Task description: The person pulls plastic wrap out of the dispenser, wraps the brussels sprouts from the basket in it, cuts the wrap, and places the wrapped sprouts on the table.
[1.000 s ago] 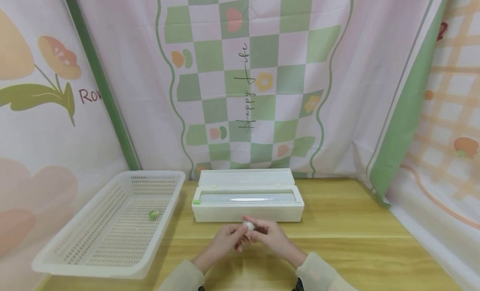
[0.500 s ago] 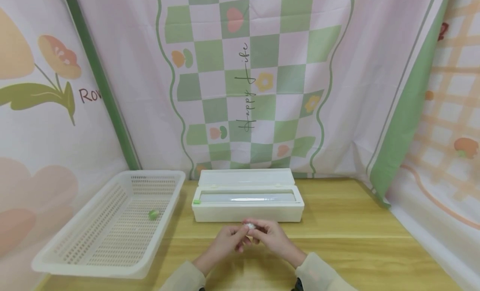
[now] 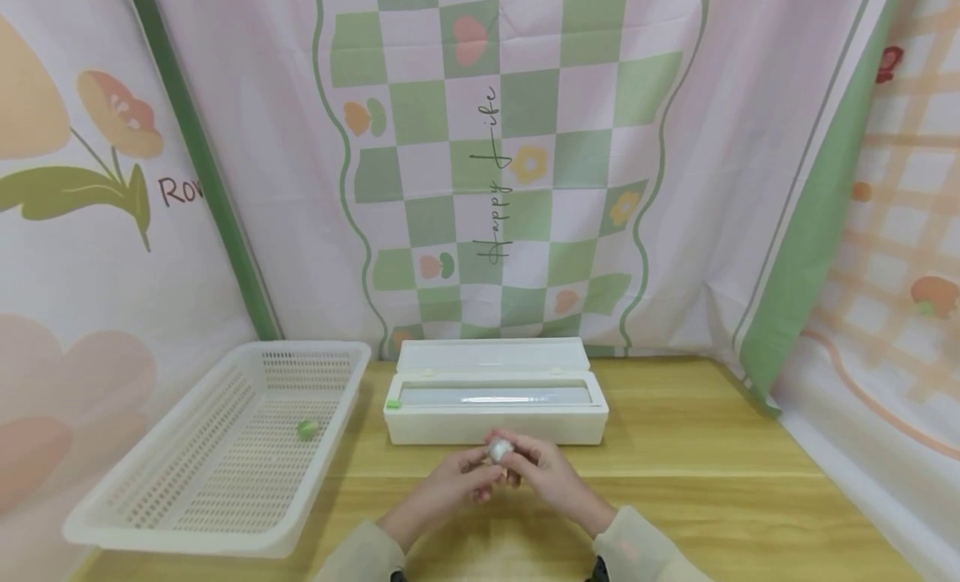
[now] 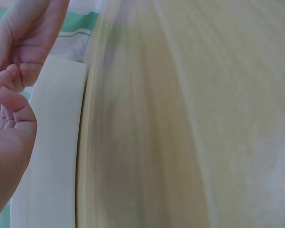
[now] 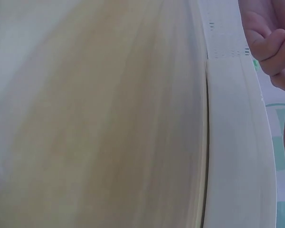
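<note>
A small, shiny whitish ball (image 3: 500, 450), apparently wrapped in clear film, sits between the fingertips of both hands, just in front of a long white box. My right hand (image 3: 542, 469) pinches it from the right, thumb near its lower edge. From the left, my left hand (image 3: 453, 482) holds it with curled fingers, the thumb lying lower. In the left wrist view, my left hand (image 4: 12, 128) meets the other hand's fingertips, and a bit of green shows at the frame's edge. The right wrist view catches only curled fingers; the ball is hidden there.
The white cling film box (image 3: 495, 428) has its lid (image 3: 491, 355) raised, a film roll (image 3: 495, 395) inside and a green slider (image 3: 393, 404) at its left. Left of it stands a white perforated basket (image 3: 187, 542) containing a small green round thing (image 3: 307, 430).
The left thumb has shifted down off the ball, so more of the ball shows now. Both hands stay in nearly the same place; the box and basket have not moved.
</note>
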A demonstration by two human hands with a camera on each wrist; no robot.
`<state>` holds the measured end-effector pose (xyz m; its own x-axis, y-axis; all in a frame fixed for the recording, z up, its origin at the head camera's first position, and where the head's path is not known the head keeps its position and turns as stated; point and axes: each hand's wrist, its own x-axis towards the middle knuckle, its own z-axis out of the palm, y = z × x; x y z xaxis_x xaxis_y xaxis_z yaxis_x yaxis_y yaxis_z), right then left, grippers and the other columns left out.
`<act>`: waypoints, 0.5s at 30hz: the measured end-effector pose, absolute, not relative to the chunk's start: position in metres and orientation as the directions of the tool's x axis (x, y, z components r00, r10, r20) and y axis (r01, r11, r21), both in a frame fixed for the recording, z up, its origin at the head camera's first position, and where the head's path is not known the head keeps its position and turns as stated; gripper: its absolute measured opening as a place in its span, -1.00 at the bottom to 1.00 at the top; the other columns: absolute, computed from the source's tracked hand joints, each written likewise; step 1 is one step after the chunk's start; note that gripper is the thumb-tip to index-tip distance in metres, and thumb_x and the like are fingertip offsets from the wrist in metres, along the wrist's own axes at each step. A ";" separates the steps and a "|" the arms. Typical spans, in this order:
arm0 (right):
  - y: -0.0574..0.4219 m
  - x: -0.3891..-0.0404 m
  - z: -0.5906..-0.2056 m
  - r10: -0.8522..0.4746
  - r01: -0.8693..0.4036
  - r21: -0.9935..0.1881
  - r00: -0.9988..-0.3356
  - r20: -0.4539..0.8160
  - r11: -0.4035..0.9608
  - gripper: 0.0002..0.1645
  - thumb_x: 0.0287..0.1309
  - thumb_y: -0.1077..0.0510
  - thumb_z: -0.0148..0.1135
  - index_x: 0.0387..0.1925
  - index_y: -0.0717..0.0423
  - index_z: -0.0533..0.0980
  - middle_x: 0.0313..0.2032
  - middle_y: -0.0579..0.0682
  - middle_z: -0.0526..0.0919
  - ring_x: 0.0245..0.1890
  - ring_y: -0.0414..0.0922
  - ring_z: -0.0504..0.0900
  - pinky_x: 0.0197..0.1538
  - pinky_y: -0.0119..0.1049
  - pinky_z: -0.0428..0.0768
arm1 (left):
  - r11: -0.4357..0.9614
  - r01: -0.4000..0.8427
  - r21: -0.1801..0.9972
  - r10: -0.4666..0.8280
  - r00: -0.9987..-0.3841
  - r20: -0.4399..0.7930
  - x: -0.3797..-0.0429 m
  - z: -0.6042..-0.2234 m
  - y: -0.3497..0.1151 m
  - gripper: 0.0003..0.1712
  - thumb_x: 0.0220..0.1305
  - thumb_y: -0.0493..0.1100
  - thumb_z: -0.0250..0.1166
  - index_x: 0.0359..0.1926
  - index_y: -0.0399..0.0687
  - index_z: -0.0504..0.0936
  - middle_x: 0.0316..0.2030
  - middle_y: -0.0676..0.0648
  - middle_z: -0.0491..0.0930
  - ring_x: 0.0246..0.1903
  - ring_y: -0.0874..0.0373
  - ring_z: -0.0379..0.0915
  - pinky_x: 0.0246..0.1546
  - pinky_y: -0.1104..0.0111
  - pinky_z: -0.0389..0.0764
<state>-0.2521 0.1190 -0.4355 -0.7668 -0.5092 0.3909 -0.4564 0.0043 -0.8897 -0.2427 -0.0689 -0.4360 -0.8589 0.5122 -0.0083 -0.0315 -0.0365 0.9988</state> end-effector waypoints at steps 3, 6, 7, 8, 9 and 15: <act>0.119 -0.253 -0.435 -0.522 -0.436 -0.899 -0.761 0.385 -0.027 -0.45 0.33 0.25 -0.05 0.26 0.42 0.13 0.11 0.42 0.34 -0.45 -0.24 0.48 -0.36 -0.40 0.53 | -0.046 -0.034 0.998 0.501 -0.865 -0.006 -0.243 -0.436 -0.069 -0.48 0.29 -0.12 0.15 0.19 -0.30 0.37 -0.30 -0.02 0.54 -0.47 0.27 0.36 -0.36 0.48 0.45; 0.118 -0.252 -0.433 -0.539 -0.422 -0.906 -0.757 0.370 -0.029 -0.49 0.36 0.22 -0.10 0.25 0.40 0.17 0.10 0.39 0.38 -0.44 -0.23 0.48 -0.33 -0.39 0.53 | -0.038 -0.025 0.999 0.476 -0.880 -0.004 -0.245 -0.437 -0.069 -0.55 0.29 -0.11 0.14 0.11 -0.28 0.45 -0.31 -0.02 0.54 -0.49 0.27 0.35 -0.37 0.45 0.44; 0.118 -0.252 -0.432 -0.542 -0.418 -0.908 -0.758 0.362 -0.021 -0.50 0.37 0.21 -0.11 0.25 0.39 0.19 0.06 0.38 0.42 -0.43 -0.22 0.49 -0.33 -0.38 0.53 | -0.028 -0.019 0.999 0.466 -0.885 -0.004 -0.246 -0.437 -0.069 -0.57 0.29 -0.10 0.14 0.08 -0.28 0.48 -0.31 -0.02 0.55 -0.49 0.26 0.36 -0.36 0.44 0.44; 0.118 -0.252 -0.432 -0.543 -0.412 -0.911 -0.763 0.350 -0.007 -0.51 0.37 0.19 -0.10 0.25 0.36 0.21 0.03 0.34 0.45 -0.42 -0.20 0.50 -0.32 -0.36 0.53 | -0.017 -0.016 1.000 0.460 -0.888 -0.006 -0.246 -0.437 -0.069 -0.58 0.29 -0.09 0.14 0.06 -0.27 0.50 -0.31 -0.02 0.55 -0.49 0.26 0.35 -0.36 0.42 0.44; 0.119 -0.251 -0.431 -0.546 -0.412 -0.911 -0.762 0.348 -0.006 -0.51 0.36 0.20 -0.09 0.25 0.35 0.22 0.03 0.34 0.45 -0.41 -0.17 0.52 -0.31 -0.34 0.54 | -0.006 -0.013 1.000 0.452 -0.892 -0.009 -0.247 -0.437 -0.069 -0.59 0.29 -0.08 0.15 0.04 -0.28 0.51 -0.31 -0.02 0.55 -0.49 0.25 0.36 -0.35 0.41 0.45; 0.120 -0.251 -0.432 -0.564 -0.417 -0.908 -0.741 0.363 -0.036 -0.42 0.29 0.28 0.00 0.27 0.40 0.12 0.18 0.42 0.25 -0.32 -0.08 0.55 -0.27 -0.29 0.58 | 0.021 -0.004 1.000 0.428 -0.904 -0.012 -0.250 -0.437 -0.068 -0.60 0.28 -0.04 0.15 -0.07 -0.32 0.51 -0.29 -0.06 0.55 -0.46 0.22 0.39 -0.29 0.34 0.49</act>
<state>-0.2505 0.1203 -0.4320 -0.7414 -0.5643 0.3632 -0.4173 -0.0362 -0.9080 -0.2500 -0.0683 -0.4369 -0.9037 0.4280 -0.0120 -0.0036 0.0205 0.9998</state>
